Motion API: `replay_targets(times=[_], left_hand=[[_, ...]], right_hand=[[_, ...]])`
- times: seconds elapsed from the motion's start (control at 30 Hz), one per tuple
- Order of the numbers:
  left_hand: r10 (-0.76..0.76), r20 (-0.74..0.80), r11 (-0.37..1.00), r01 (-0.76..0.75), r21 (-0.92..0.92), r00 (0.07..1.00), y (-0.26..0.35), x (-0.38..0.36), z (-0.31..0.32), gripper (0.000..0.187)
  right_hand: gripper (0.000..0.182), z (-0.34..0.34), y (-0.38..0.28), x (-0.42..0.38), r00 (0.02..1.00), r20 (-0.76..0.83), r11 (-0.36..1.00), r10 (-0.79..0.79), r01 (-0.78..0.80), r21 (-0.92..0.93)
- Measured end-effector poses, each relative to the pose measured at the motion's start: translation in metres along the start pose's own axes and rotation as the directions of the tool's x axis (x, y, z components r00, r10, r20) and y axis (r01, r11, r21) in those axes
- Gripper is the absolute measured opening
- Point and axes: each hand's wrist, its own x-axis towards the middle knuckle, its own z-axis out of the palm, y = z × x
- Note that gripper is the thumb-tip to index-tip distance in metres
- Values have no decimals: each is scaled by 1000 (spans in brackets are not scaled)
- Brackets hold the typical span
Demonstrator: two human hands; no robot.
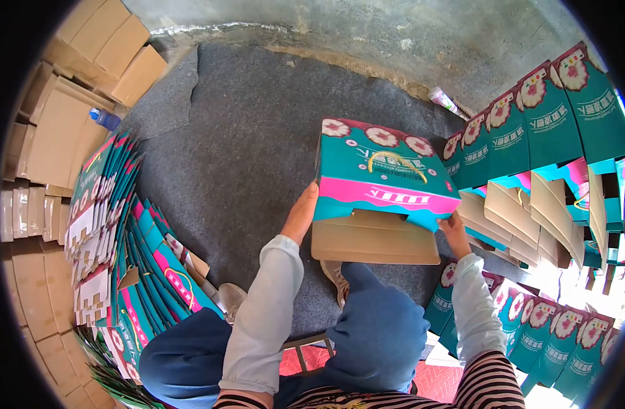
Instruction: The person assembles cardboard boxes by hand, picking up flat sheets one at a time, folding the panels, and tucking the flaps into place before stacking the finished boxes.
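Note:
A teal and pink printed carton [387,167] with a yellow rope handle on its upper face is held up in front of me, above the dark floor. A brown inner flap [374,240] hangs open on its near side. My left hand [301,213] presses against the carton's left side, with the fingers mostly hidden behind it. At the lower right corner, my right hand [454,233] grips the edge near the flap.
Flat folded cartons [156,266] lean in stacks at the left. Brown boxes [74,129] are piled along the far left, with a blue bottle [105,119] on them. Rows of opened teal cartons [551,123] stand at the right. A concrete wall [367,34] runs behind.

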Motion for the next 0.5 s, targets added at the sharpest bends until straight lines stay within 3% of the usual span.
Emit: replay_targets(times=[0.07, 0.13, 0.2, 0.3, 0.37, 0.4, 0.5], left_hand=[[-50, -41, 996, 47, -70, 998, -14, 13, 2, 70], [-120, -26, 976, 113, -188, 992, -10, 16, 1, 66], [-165, -29, 981, 161, -112, 986, -8, 19, 1, 63], [-214, -52, 977, 212, -34, 975, -5, 34, 15, 62], [-246, -66, 969, 247, 1, 967, -3, 52, 31, 63], [-169, -68, 985, 170, 10, 983, -20, 74, 33, 63], [83, -56, 993, -78, 84, 995, -60, 139, 32, 64]], right_hand=[[42, 17, 6, -2, 996, -68, 997, -49, 52, 50], [39, 18, 18, 2, 995, -96, 999, -33, 31, -26], [34, 22, 25, -2, 983, -163, 983, -88, 59, -173], [33, 29, 40, 5, 953, -296, 975, -56, -11, -220], [33, 30, 49, 19, 923, -384, 937, 2, -136, -322], [33, 30, 53, 25, 901, -432, 907, 30, -206, -367], [30, 36, 76, 43, 830, -481, 802, -284, -69, -593]])
